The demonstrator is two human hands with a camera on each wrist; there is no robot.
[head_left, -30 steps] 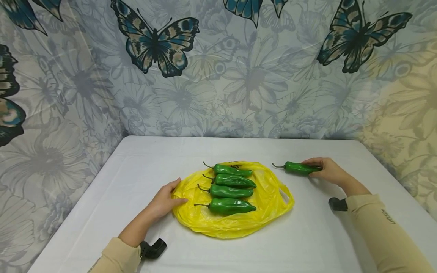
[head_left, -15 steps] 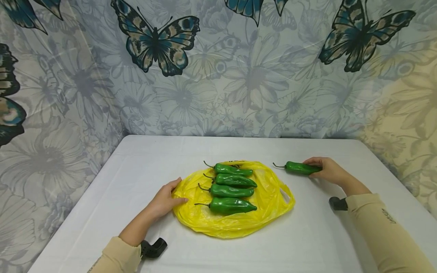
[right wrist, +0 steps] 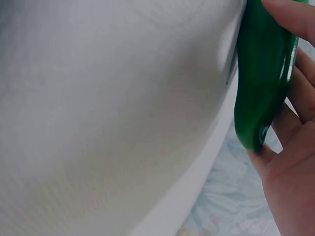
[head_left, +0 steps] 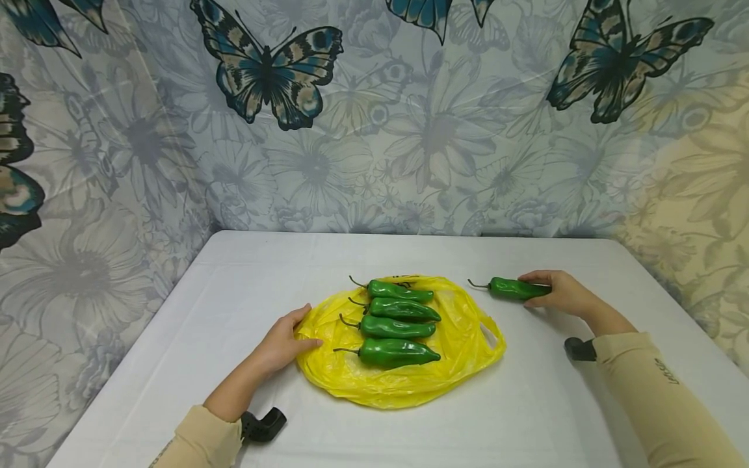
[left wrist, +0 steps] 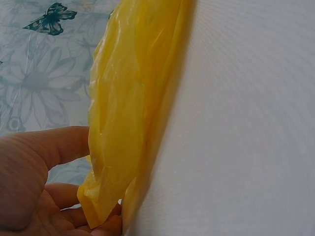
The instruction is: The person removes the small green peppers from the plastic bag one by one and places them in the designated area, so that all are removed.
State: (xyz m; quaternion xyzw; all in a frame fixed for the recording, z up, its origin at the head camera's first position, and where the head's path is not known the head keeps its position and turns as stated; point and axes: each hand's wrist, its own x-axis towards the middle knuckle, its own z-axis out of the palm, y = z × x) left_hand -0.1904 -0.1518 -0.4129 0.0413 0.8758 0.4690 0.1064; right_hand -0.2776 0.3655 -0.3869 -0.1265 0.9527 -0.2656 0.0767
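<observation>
In the head view, several green peppers (head_left: 398, 353) lie in a row on a crumpled yellow plastic bag (head_left: 462, 364), stems to the left. My left hand (head_left: 283, 344) holds the bag's left edge, thumb on top. The left wrist view shows the thumb on one side of the yellow plastic (left wrist: 118, 108) and the fingers curled at its lower corner. To the right of the bag, my right hand (head_left: 556, 292) grips a single green pepper (head_left: 508, 288) by its tip end, its stem also pointing left. Close up, this glossy pepper (right wrist: 261, 83) lies between thumb and fingers.
A white-covered table (head_left: 263, 260) carries everything. Behind it rises a floral cloth backdrop (head_left: 433, 149) with large butterflies. Dark wrist-worn devices, one at the left wrist (head_left: 264, 426) and one at the right wrist (head_left: 579, 350), stick out from the sleeves close over the table.
My right thumb has shifted slightly along the pepper towards its stem. The left hand, the bag and the peppers on it stay where they were.
</observation>
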